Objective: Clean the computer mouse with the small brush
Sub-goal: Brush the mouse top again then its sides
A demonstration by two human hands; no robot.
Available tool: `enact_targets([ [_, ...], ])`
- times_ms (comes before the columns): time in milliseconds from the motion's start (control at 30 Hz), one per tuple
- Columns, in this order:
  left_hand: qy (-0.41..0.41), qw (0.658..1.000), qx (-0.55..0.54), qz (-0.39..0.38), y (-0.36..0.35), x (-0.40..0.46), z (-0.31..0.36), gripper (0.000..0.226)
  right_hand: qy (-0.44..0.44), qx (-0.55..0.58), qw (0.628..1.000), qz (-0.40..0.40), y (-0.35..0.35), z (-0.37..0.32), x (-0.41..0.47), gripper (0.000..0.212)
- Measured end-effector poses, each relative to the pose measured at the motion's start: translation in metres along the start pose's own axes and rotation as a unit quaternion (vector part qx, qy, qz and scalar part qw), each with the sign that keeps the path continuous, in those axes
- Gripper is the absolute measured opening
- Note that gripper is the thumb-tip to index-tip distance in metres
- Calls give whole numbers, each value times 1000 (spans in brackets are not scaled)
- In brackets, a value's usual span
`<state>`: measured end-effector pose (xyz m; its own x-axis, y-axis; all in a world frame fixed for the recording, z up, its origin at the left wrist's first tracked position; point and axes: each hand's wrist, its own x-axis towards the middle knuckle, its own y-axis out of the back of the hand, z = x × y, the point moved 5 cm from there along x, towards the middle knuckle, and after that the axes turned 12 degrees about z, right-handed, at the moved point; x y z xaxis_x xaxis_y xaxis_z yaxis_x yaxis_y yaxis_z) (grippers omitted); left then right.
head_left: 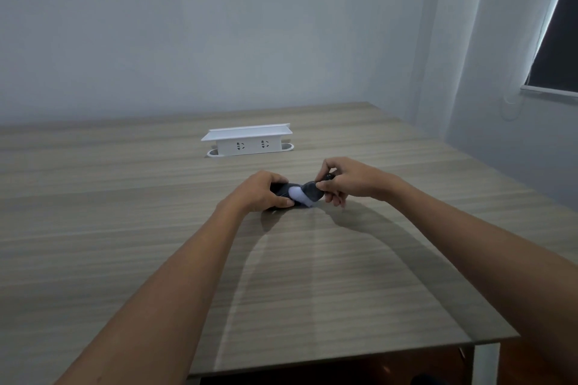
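A dark computer mouse (283, 190) rests on the wooden table (125, 228), near the middle. My left hand (262, 192) grips it from the left side, covering most of it. My right hand (347, 180) pinches the short black handle of a small brush (308, 194). The brush's head, grey at the base and pale at the tip, presses against the right end of the mouse. Where bristles and mouse meet is partly blurred.
A white pop-up socket box (248, 142) stands on the table behind the hands. The table's right edge (500, 172) and near edge (344, 356) are in view. A wall is behind, and a window (556, 40) at the far right.
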<state>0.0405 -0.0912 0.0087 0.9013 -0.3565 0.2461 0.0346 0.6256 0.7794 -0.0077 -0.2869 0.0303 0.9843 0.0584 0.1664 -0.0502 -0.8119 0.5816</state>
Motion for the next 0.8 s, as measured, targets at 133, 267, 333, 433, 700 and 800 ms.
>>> enact_targets([
  [133, -6, 1000, -2, 7, 0, -3, -2, 38, 7, -4, 995, 101, 2, 5, 9, 6],
  [267, -10, 1000, -8, 6, 2, -5, 0, 40, 23, 5, 995, 94, 0, 5, 8, 10],
  [333, -11, 1000, -9, 6, 2, -5, 1, 42, 24, 18, 998, 61, 1, 2, 4, 12],
  [433, -11, 1000, -6, 10, 3, -6, 1, 46, 17, 8, 999, 33, 5, 4, 2, 11],
  [700, -9, 1000, -13, 0, 3, -6, 1, 44, 33, -7, 997, 71, 4, -1, 9, 12],
  [800, -3, 1000, -8, 2, 4, -5, -1, 51, 26, 0, 1000, 8, 6, -1, 5, 14],
])
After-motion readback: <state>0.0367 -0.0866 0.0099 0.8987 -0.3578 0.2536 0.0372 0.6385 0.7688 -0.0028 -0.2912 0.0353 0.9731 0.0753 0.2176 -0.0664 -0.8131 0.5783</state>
